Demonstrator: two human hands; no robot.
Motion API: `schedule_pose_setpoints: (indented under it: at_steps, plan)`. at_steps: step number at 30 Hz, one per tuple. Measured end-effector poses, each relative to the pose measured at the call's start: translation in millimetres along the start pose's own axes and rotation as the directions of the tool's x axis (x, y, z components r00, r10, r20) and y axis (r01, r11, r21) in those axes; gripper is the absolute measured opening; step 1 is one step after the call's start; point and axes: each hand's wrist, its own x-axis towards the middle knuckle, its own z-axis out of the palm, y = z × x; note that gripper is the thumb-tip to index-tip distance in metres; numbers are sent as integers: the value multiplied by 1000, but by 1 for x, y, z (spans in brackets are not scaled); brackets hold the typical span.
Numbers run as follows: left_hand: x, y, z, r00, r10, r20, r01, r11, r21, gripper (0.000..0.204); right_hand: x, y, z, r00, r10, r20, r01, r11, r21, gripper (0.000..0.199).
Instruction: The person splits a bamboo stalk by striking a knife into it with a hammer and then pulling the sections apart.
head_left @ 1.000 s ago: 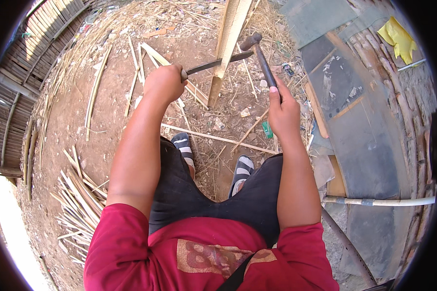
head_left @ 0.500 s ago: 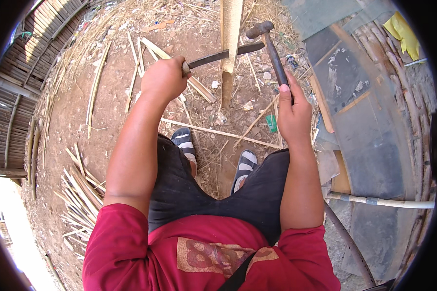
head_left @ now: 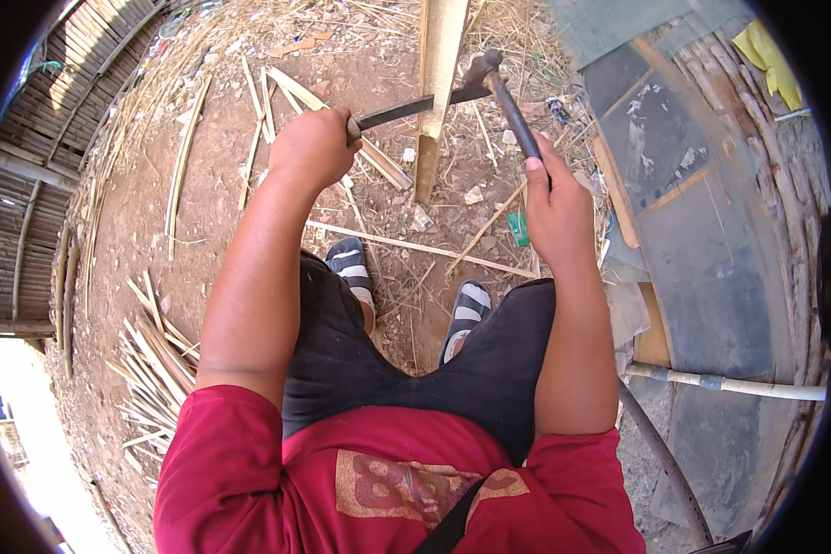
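My left hand [head_left: 312,150] is closed round the handle of a machete [head_left: 392,114]. Its dark blade runs to the right and sits in a split bamboo pole [head_left: 445,57], coming out on the far side. Below the blade, the hollow inner face of the bamboo shows down to its lower end near the ground. A hammer [head_left: 517,113] with a dark handle is gripped in my right hand [head_left: 560,210], thumb along the shaft. The hammer's head is at the blade's protruding tip; whether they touch I cannot tell.
Split bamboo strips [head_left: 186,166] lie on the dirt, and a heap of them [head_left: 152,374] is at the left. One thin strip [head_left: 415,249] lies crosswise before my sandalled feet. Dark boards [head_left: 711,277] cover the right side. A woven bamboo wall [head_left: 18,231] stands far left.
The hammer's head has swung left from just above and beyond the blade tip to the tip itself. My left hand, the machete and the bamboo look nearly unmoved.
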Motion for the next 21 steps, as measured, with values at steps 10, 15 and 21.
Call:
schedule_pose_setpoints:
  at_steps: [10,15,21]
  plan:
    - [-2,-5,0,1000,-15,-16,16,1000,15,24,1,-3,-1,998,49,28,-47,998,-51,43]
    - [-2,-10,5,1000,7,-25,-7,1000,7,25,-1,10,3,1000,-8,-12,8,1000,13,44]
    - [-3,1,3,1000,-3,-10,3,1000,30,27,0,6,4,991,-68,-115,77,994,76,43]
